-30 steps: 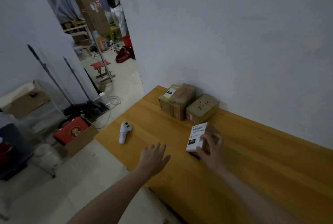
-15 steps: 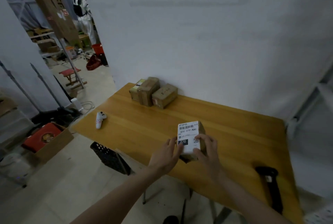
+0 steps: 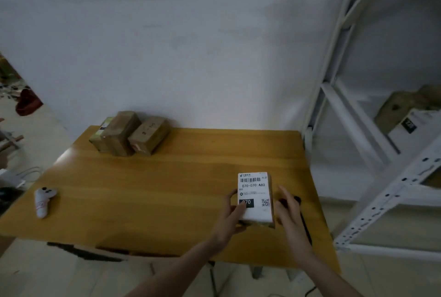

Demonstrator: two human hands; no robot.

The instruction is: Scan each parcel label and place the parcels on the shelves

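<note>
A small cardboard parcel [image 3: 255,191] with a white shipping label reading 070-070-A80 faces up near the right front of the wooden table [image 3: 155,189]. My left hand [image 3: 230,219] grips its left side, thumb lying on the label's black patch. My right hand [image 3: 290,215] is just right of the parcel, fingers relaxed, hovering over a black handheld scanner [image 3: 305,225] that it mostly hides. Three more brown parcels [image 3: 130,133] stand together at the table's back left against the wall.
A white metal shelf unit [image 3: 391,191] stands right of the table, with cardboard parcels [image 3: 403,110] on one level. A white controller [image 3: 44,201] lies near the table's left front edge. Cables and clutter are on the floor at far left.
The parcel has come from the table's middle to the right front. My left hand has taken hold of it, and my right hand has let go and moved over the scanner.
</note>
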